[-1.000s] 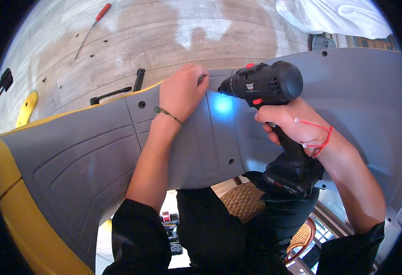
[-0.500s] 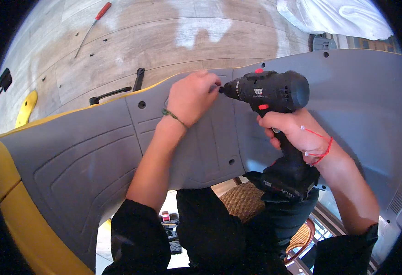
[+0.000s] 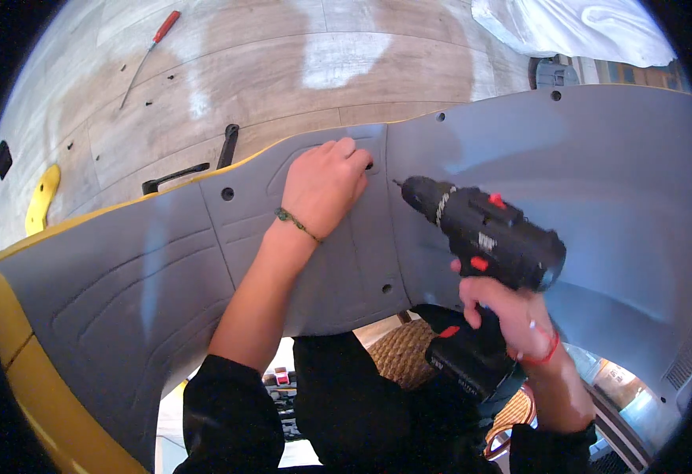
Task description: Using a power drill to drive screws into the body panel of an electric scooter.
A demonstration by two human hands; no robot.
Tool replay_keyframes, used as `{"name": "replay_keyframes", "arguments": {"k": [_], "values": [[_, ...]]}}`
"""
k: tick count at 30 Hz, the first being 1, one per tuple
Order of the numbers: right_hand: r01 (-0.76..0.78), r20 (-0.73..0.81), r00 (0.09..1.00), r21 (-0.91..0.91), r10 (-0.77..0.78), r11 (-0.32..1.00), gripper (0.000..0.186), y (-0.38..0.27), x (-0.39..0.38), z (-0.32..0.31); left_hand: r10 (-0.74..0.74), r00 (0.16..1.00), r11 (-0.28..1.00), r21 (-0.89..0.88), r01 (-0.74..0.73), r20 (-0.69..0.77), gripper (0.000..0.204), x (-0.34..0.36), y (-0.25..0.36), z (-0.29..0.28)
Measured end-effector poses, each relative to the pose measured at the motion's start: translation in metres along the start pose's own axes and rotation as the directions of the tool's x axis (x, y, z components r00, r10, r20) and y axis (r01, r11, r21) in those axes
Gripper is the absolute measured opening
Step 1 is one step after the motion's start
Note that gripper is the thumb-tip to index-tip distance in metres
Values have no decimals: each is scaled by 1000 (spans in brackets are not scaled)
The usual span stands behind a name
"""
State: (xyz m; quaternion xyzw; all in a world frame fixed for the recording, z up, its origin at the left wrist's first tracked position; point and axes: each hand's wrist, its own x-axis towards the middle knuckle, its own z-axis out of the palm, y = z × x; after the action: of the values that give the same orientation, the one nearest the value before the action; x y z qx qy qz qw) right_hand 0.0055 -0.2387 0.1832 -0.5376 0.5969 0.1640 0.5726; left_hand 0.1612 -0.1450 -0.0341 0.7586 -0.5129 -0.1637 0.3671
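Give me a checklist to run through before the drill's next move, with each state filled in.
1. Drill held in the right grip: ok.
2. Drill bit apart from the left grip: ok, a gap shows.
3. Drill bit meeting the dark spot at the left fingertips: not ok, apart.
4. Dark spot being a screw: cannot tell, too small.
5. Small dark pieces gathered up: not ok, scattered on the floor.

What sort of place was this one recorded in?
Probably an indoor room, perhaps in a home, doubling as a makeshift workspace: the wood-look plank flooring and woven seat suggest the room, while the cordless drill in the right hand suggests the work.
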Motion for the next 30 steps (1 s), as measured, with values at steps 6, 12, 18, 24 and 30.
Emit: {"name": "replay_keyframes", "arguments": {"k": [6,12,18,24,30], "values": [[-29,-40,999,110,33,993,33,24,-19,2,-47,999,998,39,48,-22,13,5,4,2],[-63,-39,997,180,71,982,32,27,-20,0,-205,978,970,-122,209,43,16,7,3,-8],[-70,-23,997,99,72,993,32,26,-19,-1,-45,990,999,17,43,132,22,6,2,-13],[-79,16,997,100,78,992,32,33,-17,0,16,991,993,112,-32,133,13,6,2,-11],[-106,13,994,104,106,989,33,39,-18,4,-64,987,995,91,51,150,11,11,3,-7]]}}
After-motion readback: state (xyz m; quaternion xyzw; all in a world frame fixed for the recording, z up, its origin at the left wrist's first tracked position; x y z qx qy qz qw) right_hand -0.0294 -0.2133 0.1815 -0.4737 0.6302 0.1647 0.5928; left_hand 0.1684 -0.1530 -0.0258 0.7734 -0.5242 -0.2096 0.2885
